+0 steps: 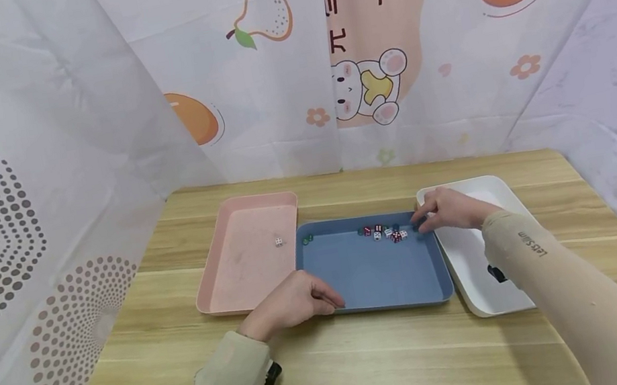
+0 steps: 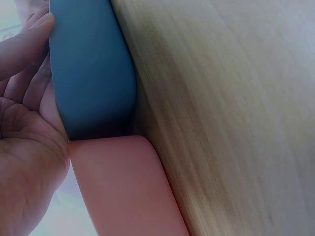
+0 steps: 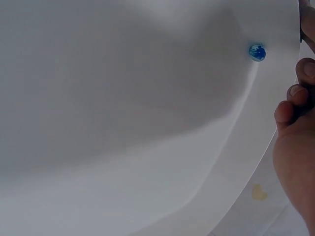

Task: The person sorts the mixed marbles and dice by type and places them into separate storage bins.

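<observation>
My left hand holds the near rim of the blue tray, thumb outside the wall in the left wrist view. My right hand reaches over the tray's far right corner, fingers bent down by dark marbles; whether they pinch one is hidden. Left of those fingers, red dice, white dice and a few marbles cluster along the far wall. Green marbles lie in the far left corner. A blue marble rests in the white tray, beside my right fingers.
The pink tray stands at the left, touching the blue one, with a white die in it. The white tray stands on the right, under my right forearm. All are on a wooden table with a printed curtain behind.
</observation>
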A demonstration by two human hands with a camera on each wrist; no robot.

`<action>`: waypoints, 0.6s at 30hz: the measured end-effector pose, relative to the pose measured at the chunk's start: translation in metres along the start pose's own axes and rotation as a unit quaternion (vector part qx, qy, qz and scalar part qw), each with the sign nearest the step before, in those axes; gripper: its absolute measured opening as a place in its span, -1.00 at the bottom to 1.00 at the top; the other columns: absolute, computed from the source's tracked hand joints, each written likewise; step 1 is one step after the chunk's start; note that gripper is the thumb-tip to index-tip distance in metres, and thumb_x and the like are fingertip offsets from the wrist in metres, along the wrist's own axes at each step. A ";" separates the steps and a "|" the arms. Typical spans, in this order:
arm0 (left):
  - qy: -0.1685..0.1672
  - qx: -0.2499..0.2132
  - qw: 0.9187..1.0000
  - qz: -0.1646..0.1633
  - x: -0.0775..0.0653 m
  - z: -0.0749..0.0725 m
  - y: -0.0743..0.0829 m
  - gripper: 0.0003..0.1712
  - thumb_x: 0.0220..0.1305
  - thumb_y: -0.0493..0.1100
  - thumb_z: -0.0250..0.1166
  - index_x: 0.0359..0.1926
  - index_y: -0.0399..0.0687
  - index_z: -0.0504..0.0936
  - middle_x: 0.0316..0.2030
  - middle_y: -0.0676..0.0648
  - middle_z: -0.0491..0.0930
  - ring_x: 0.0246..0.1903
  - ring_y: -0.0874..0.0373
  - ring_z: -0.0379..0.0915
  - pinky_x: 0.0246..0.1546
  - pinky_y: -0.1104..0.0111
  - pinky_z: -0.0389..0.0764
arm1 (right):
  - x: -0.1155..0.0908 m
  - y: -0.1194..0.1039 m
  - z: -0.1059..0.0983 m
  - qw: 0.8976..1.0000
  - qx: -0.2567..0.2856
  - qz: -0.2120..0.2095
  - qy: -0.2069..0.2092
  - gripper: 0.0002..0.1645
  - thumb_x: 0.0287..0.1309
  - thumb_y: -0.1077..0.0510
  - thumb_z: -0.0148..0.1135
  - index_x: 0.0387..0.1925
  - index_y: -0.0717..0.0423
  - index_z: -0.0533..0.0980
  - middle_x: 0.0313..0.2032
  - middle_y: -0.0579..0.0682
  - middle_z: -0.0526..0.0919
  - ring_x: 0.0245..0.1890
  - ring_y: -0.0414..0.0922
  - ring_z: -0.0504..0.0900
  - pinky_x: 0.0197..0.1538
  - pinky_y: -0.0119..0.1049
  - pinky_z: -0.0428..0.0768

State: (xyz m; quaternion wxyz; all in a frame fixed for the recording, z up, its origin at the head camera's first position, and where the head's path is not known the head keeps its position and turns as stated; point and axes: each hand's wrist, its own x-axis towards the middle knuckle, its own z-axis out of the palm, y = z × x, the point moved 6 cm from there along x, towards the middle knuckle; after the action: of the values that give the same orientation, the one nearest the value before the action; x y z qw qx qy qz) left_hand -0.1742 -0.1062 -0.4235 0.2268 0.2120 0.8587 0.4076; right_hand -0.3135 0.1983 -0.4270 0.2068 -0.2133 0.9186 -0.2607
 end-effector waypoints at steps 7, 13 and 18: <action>-0.001 0.003 1.000 -0.004 0.000 0.001 -0.001 -0.76 0.26 -0.36 0.40 -0.25 0.09 0.87 -0.28 0.16 0.78 -0.23 0.33 0.67 -0.21 0.41 0.70 | 0.003 -0.009 0.002 0.994 -0.101 -0.050 0.006 -0.69 0.12 0.13 0.44 -0.09 0.13 0.77 -0.38 -0.05 0.55 -0.27 -0.05 0.44 -0.19 -0.23 0.40; 0.000 0.005 1.000 -0.003 0.000 0.002 0.000 -0.76 0.25 -0.38 0.39 -0.26 0.07 0.86 -0.28 0.13 0.78 -0.24 0.31 0.67 -0.22 0.40 0.70 | 0.008 -0.012 0.006 0.986 -0.163 -0.023 0.008 -0.70 0.10 0.10 0.45 -0.11 0.06 0.78 -0.31 -0.04 0.59 -0.17 0.03 0.49 -0.03 0.02 0.45; 0.000 0.003 1.000 -0.003 0.000 0.002 0.001 -0.76 0.25 -0.39 0.39 -0.27 0.05 0.86 -0.27 0.10 0.79 -0.24 0.28 0.67 -0.21 0.37 0.70 | 0.010 -0.015 0.009 0.985 -0.171 0.011 0.024 -0.74 0.08 0.12 0.50 -0.15 0.07 0.80 -0.23 0.00 0.66 -0.07 0.09 0.51 0.09 0.18 0.41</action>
State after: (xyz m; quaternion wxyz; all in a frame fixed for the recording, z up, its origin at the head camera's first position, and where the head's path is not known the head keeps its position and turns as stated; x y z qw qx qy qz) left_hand -0.1727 -0.1047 -0.4235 0.2280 0.2098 0.8605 0.4045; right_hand -0.3128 0.1786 -0.4282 0.1483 -0.2294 0.9565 -0.1021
